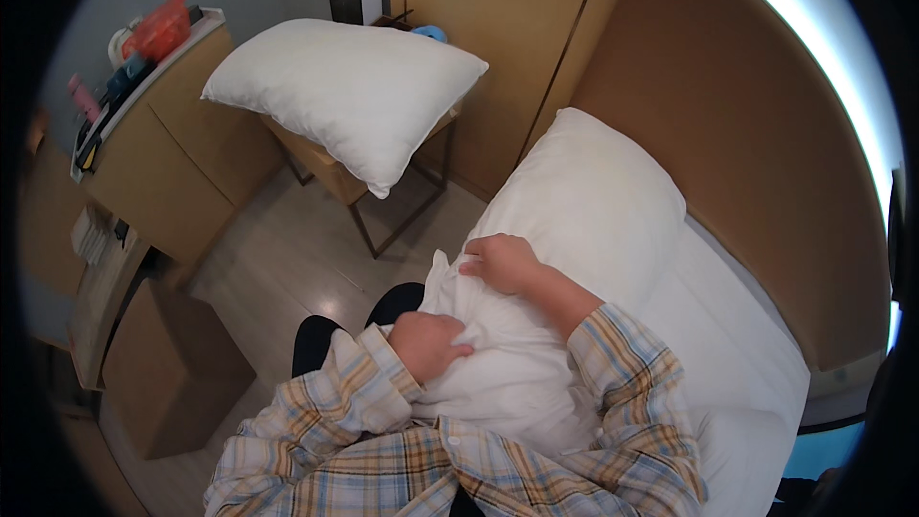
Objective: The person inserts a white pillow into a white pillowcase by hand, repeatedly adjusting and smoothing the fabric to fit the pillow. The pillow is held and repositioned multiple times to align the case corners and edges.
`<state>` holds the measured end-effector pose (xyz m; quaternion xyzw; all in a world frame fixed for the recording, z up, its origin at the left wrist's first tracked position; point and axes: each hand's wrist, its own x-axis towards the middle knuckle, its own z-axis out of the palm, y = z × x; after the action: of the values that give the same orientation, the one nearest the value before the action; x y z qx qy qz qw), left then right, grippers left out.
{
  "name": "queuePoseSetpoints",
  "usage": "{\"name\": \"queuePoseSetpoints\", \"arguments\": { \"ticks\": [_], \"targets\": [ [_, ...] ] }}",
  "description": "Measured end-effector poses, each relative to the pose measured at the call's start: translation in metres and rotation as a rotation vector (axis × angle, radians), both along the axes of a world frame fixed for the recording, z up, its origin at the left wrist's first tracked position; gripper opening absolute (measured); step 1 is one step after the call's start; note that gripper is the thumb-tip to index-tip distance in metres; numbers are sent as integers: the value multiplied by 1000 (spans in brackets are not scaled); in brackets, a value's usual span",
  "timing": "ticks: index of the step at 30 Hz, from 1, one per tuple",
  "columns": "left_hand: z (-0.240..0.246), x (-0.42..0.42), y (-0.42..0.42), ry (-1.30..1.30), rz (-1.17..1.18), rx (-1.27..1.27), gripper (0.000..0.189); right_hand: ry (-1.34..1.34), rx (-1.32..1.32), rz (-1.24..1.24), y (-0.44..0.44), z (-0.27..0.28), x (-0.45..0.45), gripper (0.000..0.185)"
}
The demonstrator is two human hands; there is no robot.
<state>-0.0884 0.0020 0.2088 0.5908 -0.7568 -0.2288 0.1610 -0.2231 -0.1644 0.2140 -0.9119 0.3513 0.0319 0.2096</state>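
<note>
My left hand (425,346) grips the near part of a white pillowcase (495,380), its thumb lying on the cloth. Farther along, my right hand (502,263) pinches the edge of the same cloth between thumb and fingers. The bunched case lies over my lap, around or against the near end of a white pillow (596,187); where cloth and pillow meet cannot be told. That pillow rests on the white bed (718,316). Another white pillow (344,86) lies across a small stool or side table (327,169) at the upper left.
A brown padded headboard (732,122) rises at the right. At the left are a wooden cabinet (179,158) with a red plastic bag (161,27) and a pink bottle (84,97) on top, and a brown box-shaped seat (172,373). A white pillow or bedding (739,459) lies at lower right.
</note>
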Motion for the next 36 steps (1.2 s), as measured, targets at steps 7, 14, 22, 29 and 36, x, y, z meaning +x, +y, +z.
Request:
{"name": "queuePoseSetpoints", "arguments": {
  "ticks": [7,14,22,29,36],
  "targets": [
    [18,-1,-15,-17,55,-51,35,-318,-472,-184,-31,-19,-18,16],
    [18,26,-26,59,171,-180,50,-123,-431,-553,-60,-34,-28,21],
    [15,28,-5,-69,284,-418,61,0,-433,-680,-77,-38,-36,23],
    [-5,21,7,57,145,-413,40,-93,23,-719,-69,-14,-45,31],
    [-17,42,-18,58,298,-538,20,-70,142,-473,-37,1,-90,35]
  ]
}}
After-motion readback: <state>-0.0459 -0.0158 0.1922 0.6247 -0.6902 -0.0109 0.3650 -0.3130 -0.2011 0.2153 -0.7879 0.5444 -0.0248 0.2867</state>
